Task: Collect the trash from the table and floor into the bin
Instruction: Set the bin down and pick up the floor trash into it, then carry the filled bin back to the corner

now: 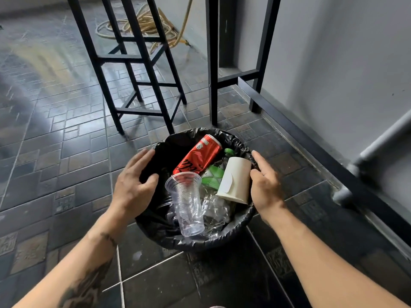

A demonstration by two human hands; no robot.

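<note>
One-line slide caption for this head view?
Both open hands, left hand and right hand, flank a black-lined bin holding a red can, clear cup and paper cup.

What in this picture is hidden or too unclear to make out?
All in the head view:
- Bin bottom: hidden under the trash.
- Green bottle: mostly covered by the red can and paper cup.
- Table top: cut off by the upper edge.
- Far floor, left: blurred.
- Left hand and right hand: whether they touch the rim is unclear.

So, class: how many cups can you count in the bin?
2 for certain. A clear plastic cup lies toward the near side of the bin; a white paper cup lies at its right side, by the right hand. More crumpled clear plastic beneath may hide others.
</note>
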